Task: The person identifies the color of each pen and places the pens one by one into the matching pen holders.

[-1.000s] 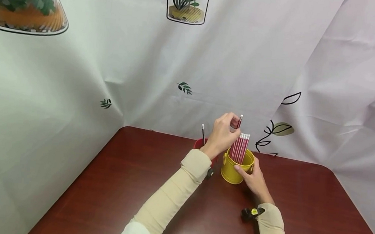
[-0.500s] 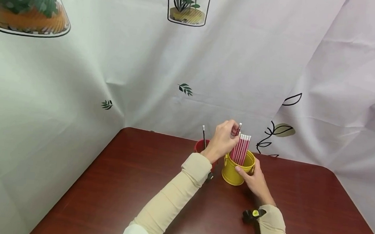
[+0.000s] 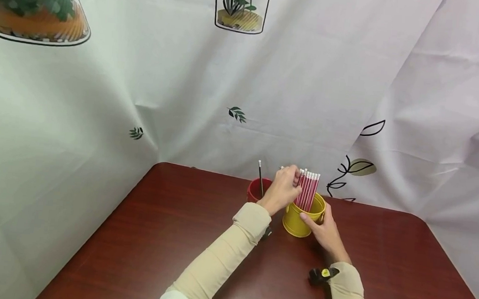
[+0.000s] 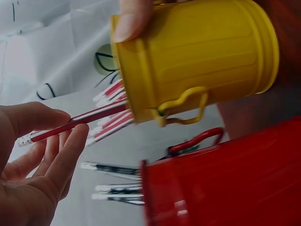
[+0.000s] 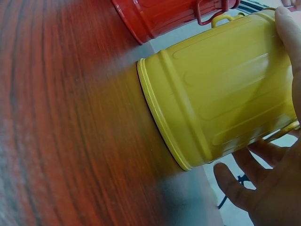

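My left hand (image 3: 282,186) pinches a red-and-white striped pencil (image 4: 96,114) between thumb and finger, near its white eraser end. That pencil's other end is inside a yellow metal bucket (image 3: 296,223), beside several similar striped pencils (image 3: 309,192) standing there. With the thumb over the rim and fingers along the far side, my right hand (image 3: 328,234) holds the bucket. It stands upright on the table in the right wrist view. Left of it is a red bucket (image 3: 254,191), partly hidden by my left hand, with several black pencils (image 4: 117,189) poking out.
The brown wooden table (image 3: 152,236) ends at the back against a white cloth (image 3: 184,93) printed with plants. Both buckets stand close together near that far edge. Small side handles (image 4: 188,106) stick out from the yellow bucket.
My left hand has moved down, lowering the pinched pencil into the yellow bucket. My right hand and both buckets stay about where they were.
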Demonstrator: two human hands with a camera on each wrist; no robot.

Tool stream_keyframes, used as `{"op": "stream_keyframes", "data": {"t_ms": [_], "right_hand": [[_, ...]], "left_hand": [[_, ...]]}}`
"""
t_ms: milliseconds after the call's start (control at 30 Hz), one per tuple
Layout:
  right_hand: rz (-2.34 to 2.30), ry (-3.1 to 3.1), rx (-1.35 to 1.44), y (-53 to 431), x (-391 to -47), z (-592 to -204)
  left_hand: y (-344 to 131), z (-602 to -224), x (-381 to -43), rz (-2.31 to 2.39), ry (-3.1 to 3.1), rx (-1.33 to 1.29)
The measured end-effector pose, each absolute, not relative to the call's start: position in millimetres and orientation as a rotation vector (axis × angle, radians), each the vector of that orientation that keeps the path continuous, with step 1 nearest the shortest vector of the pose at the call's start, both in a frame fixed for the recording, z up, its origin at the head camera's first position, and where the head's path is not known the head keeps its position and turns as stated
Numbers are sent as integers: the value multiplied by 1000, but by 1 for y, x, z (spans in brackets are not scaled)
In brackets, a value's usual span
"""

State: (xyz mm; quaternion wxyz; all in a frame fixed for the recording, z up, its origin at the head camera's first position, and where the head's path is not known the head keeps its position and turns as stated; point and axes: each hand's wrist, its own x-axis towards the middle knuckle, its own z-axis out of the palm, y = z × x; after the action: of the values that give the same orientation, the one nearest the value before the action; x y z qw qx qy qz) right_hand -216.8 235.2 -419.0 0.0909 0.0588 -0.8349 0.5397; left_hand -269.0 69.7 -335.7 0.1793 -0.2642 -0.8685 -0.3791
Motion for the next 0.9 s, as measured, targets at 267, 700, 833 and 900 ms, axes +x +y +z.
{"op": "stream_keyframes", "data": {"t_ms": [267,700,833,900], "right_hand": [[1626,-2489,158,235,-218,-421],[1557,-2504,160,246,-230,-442],[1533,-2500,164,249,-235,-450],[1535,-2490,171,249,-236,-451]], "left_hand": [[71,-355,-271,-1152,-2504,-652],[69,-364,-270,-1298,-2436,-584],[66,-365,-267,-1302,-2390,-610],[63,-365,-265,-1321,-2355,-628]]}}
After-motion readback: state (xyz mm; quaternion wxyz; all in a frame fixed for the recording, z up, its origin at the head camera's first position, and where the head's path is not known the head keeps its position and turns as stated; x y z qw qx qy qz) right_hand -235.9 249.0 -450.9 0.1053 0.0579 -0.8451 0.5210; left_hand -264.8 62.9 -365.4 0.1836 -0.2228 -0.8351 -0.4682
